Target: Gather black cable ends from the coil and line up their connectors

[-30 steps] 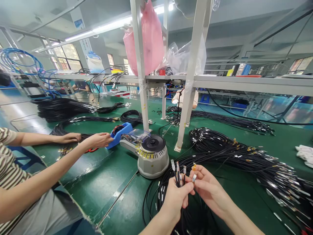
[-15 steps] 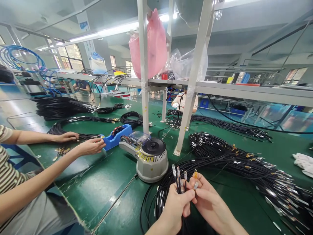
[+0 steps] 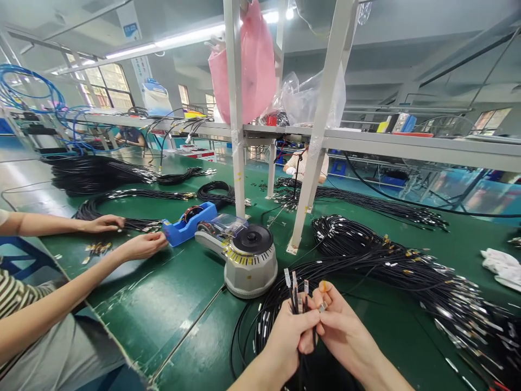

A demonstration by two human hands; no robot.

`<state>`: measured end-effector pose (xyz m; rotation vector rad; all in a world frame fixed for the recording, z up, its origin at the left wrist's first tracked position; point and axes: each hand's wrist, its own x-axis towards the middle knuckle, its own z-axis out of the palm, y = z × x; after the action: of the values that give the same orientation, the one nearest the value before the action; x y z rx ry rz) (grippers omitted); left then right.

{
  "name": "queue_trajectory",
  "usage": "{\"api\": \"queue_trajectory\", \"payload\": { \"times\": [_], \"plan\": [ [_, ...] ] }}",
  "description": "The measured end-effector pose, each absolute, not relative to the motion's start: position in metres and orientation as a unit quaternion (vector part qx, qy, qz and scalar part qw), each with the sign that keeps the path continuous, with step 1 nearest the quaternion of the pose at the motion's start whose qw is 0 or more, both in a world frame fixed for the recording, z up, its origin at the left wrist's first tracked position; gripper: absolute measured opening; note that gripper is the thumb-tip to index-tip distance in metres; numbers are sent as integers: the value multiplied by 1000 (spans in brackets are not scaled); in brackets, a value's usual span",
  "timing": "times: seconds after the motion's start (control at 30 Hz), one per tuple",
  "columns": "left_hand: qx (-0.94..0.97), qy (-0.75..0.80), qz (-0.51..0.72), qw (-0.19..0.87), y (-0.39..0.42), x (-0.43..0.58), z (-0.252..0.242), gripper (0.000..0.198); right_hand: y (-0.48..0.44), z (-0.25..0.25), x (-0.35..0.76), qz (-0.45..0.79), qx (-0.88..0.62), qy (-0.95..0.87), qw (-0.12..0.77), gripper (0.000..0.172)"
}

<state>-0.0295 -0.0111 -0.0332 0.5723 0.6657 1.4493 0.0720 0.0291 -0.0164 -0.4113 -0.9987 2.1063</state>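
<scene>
Several black cables point(image 3: 290, 293) with flat metallic connector ends stand up out of my left hand point(image 3: 287, 331), whose fingers are wrapped round them. My right hand point(image 3: 342, 326) meets it at the fingertips, pinching one cable's connector end point(image 3: 323, 307) between thumb and fingers. A small yellow piece point(image 3: 324, 283) shows at my right index fingertip; whether it is tape cannot be made out. Beneath my hands lies a loop of black cables point(image 3: 266, 320) with white labels. The lower lengths of the held cables hang down past my wrists.
A round tape dispenser point(image 3: 250, 266) stands left of my hands, beside a blue tape holder point(image 3: 189, 225). A co-worker's hands point(image 3: 142, 245) are at the left. A large cable bundle point(image 3: 407, 271) spreads to the right. White shelf posts point(image 3: 303, 206) rise from the green table point(image 3: 211, 326).
The view has shifted slightly, so most things sit a little higher and further left. My hands keep the same hold. The co-worker's near hand has drawn back slightly from the blue tape holder.
</scene>
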Motion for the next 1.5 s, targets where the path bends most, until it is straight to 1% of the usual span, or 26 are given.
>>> {"api": "queue_trajectory", "payload": {
  "times": [0.27,0.53,0.67,0.8,0.87,0.93,0.97,1.03,1.07,1.17,1.23,1.33,1.5],
  "plan": [
    [246,268,649,669,-14,-27,-30,19,28,-11,76,822,-152,-411,363,24],
    [252,305,666,633,-16,-24,-30,18,27,-11,75,808,-168,-417,381,27],
    [264,329,663,618,-16,-24,-29,18,28,-12,75,812,-157,-422,371,31],
    [259,340,666,611,-15,-24,-28,18,28,-13,73,804,-166,-434,371,28],
    [261,353,663,606,-15,-25,-28,17,31,-10,74,789,-179,-458,369,29],
    [266,382,658,592,-15,-26,-27,16,35,-5,79,737,-210,-514,385,30],
    [268,400,654,583,-14,-26,-27,15,37,-2,84,689,-235,-558,398,27],
    [270,436,650,561,-13,-28,-26,14,41,4,94,562,-286,-663,403,11],
    [272,452,648,548,-12,-29,-25,15,42,7,99,498,-304,-716,384,2],
    [291,492,639,514,-9,-31,-26,15,39,8,107,359,-317,-826,296,20],
    [302,509,629,504,-8,-31,-26,14,37,4,105,306,-318,-856,268,25],
    [315,516,622,498,-8,-30,-27,13,36,-3,98,267,-314,-874,259,26],
    [336,524,610,490,-12,-28,-25,13,37,-11,93,265,-298,-872,284,24]
  ]
}}
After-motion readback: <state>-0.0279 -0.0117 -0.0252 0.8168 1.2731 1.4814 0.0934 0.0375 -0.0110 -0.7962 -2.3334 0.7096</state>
